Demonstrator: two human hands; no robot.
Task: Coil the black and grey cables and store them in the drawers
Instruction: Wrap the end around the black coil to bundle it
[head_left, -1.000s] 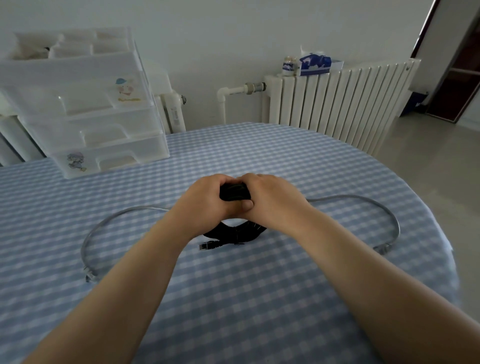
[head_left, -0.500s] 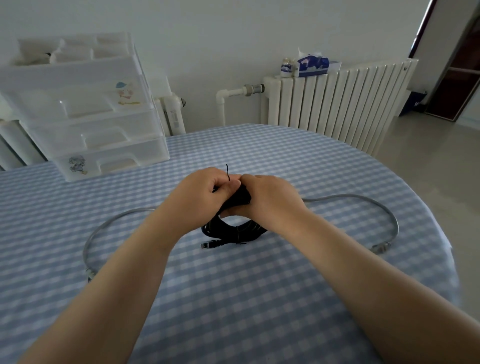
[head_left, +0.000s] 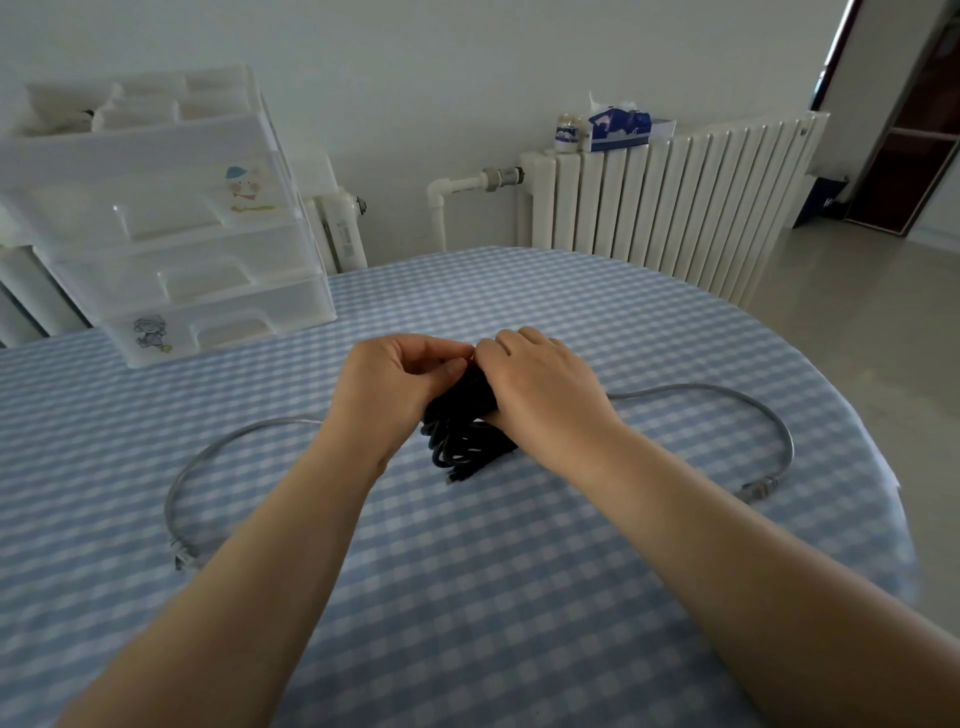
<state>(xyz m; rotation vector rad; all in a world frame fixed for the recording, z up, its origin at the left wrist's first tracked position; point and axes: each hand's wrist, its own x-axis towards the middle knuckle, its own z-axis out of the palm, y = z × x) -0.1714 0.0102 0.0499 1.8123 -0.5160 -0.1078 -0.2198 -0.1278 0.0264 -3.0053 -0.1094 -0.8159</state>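
Between the curled fingers of left hand (head_left: 395, 387) and right hand (head_left: 540, 387), the coiled black cable (head_left: 460, 434) now hangs lifted, tie apparently being fastened; grey cable (head_left: 779, 431) lies uncoiled behind, drawers (head_left: 171, 249) shut.

The bench (head_left: 571, 322) is round-edged and covered with a blue-and-white checked cloth (head_left: 467, 597) that hangs over its right rim. On it, at the far left, stands a white plastic drawer unit (head_left: 171, 234) — 3 drawers, all pushed in, with an open tray of compartments on top. A grey cable (head_left: 769, 415) lies uncoiled in a wide arc across the middle, 1 plug near the left edge and 1 near the right. A black cable (head_left: 462, 441) — bundled into a coil — sits at the centre, its lower end touching the cloth.
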